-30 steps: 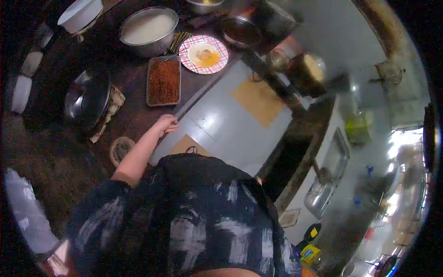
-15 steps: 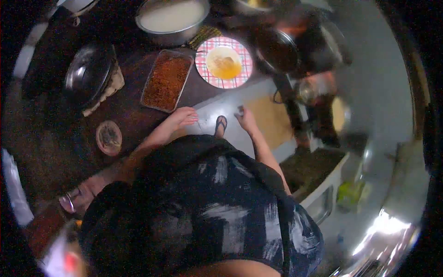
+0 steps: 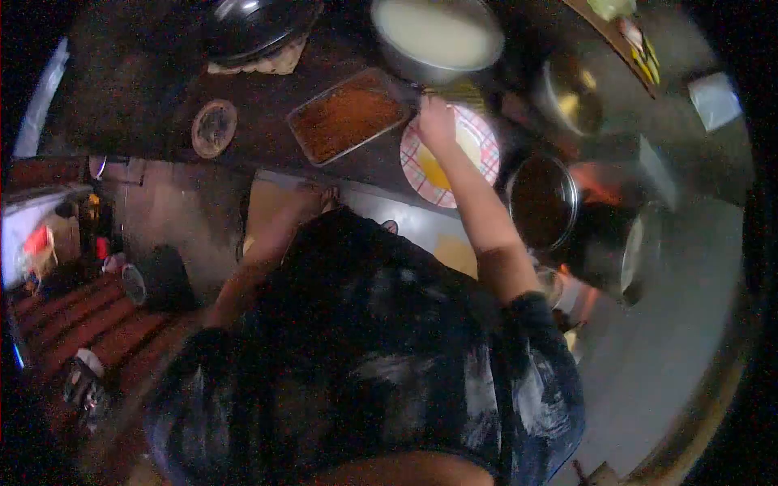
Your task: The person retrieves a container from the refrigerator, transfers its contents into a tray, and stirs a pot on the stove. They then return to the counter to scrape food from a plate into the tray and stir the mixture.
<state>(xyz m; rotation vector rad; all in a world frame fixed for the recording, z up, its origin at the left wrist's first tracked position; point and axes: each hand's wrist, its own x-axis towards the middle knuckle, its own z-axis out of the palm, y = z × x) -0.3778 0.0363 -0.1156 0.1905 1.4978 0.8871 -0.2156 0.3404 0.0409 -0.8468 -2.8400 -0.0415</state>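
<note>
My right hand point(image 3: 438, 121) reaches over a red-and-white checked plate point(image 3: 412, 164), its fingers curled together at the far rim beside a dark spot. What they hold, if anything, I cannot make out. Yellow liquid point(image 3: 435, 172) shows on the plate, partly covered by my forearm. Left of that hand, a clear rectangular container point(image 3: 314, 159) holds reddish-brown crumbly stuff point(image 3: 348, 116). Just beyond stands a metal pot point(image 3: 438, 75) of whitish liquid. My left hand point(image 3: 314, 201) hangs low at the table's near edge, dim and blurred, so its fingers cannot be read.
On the right, a dark round pan point(image 3: 543, 202) sits near glowing fire point(image 3: 596, 185). A shiny metal bowl point(image 3: 574, 97) stands behind it. A dark lidded vessel point(image 3: 259, 28) rests on cloth at the far left, with a small round dish point(image 3: 214, 130) nearer me.
My right hand has moved up from beside my body to over the plate. My left hand has drawn back toward my body. The view has turned, so the tabletop things appear shifted.
</note>
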